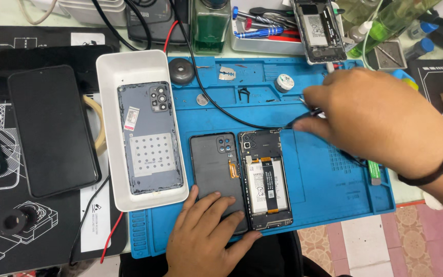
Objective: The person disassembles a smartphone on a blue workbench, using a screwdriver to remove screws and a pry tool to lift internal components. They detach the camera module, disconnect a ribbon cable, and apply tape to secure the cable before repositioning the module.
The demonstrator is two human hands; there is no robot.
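An opened phone (265,179) lies on the blue work mat (314,169), its battery and flex cable exposed. Its black back cover (215,166) lies flipped open beside it on the left. My left hand (206,236) rests flat on the lower part of that cover, fingers spread, fingertips near the phone's bottom edge. My right hand (380,123) hovers over the mat to the right of the phone and pinches a thin black tool (303,117) whose tip points toward the phone's top right corner.
A white tray (109,128) holds a grey phone back panel (149,138). Dark phones (52,131) lie on the black mat at left. Another opened phone (318,30), screwdrivers (260,23), a green bottle (210,25) and black and red cables (216,102) crowd the far edge.
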